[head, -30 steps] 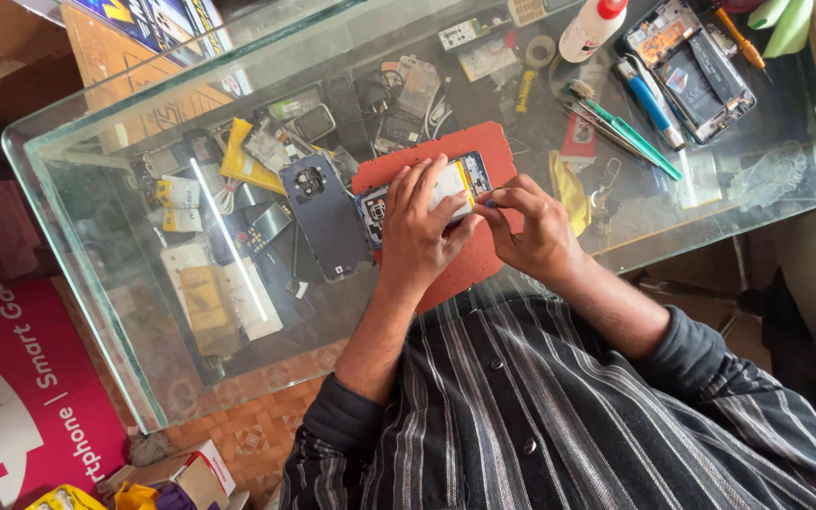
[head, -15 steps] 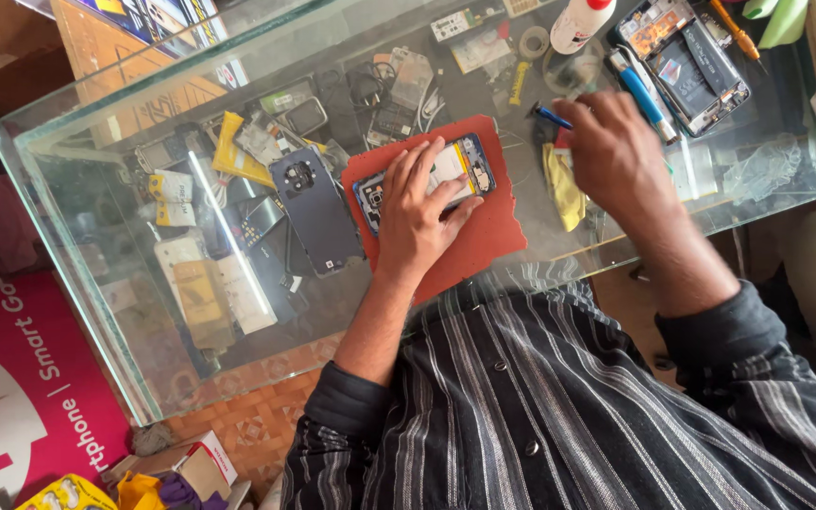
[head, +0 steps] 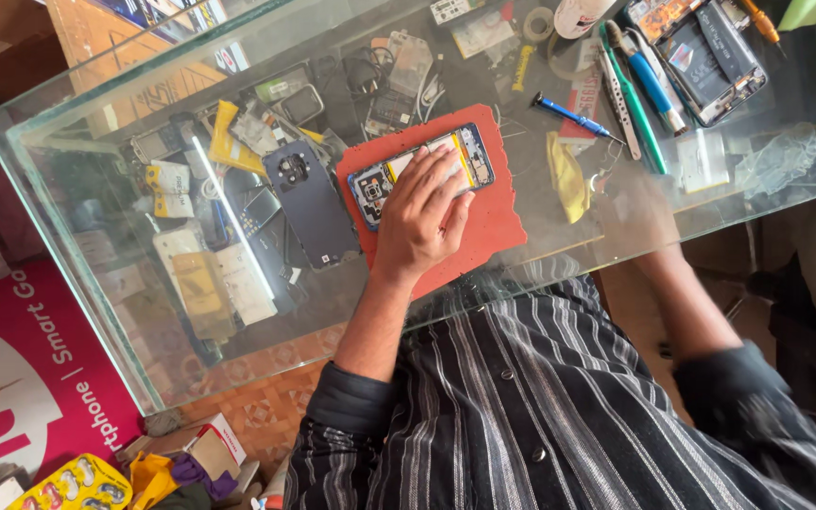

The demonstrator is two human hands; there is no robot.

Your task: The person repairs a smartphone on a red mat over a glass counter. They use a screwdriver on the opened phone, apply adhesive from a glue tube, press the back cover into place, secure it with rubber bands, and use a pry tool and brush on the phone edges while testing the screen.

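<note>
My left hand [head: 422, 212] lies flat on an opened phone [head: 370, 184] and presses it onto a red mat [head: 498, 212] on the glass table. The phone's camera end and blue frame show on either side of my fingers. My right hand [head: 639, 212] is a blur over the table's near edge, right of the mat and apart from the phone. Whether it holds anything cannot be made out. A blue screwdriver [head: 569, 115] lies on the glass just beyond the mat's right corner.
A dark phone back cover [head: 312, 203] lies left of the mat and a yellow cloth [head: 569, 175] to its right. Another opened phone [head: 710, 61], a blue tool [head: 649, 76], green tweezers [head: 635, 104] and a tape roll [head: 538, 21] are at the back right. Phone parts lie under the glass [head: 96, 312].
My right hand left the phone, reached out to the tools at the right, then drew back to the near edge. The blue screwdriver now lies uncovered. My left hand stayed on the phone.
</note>
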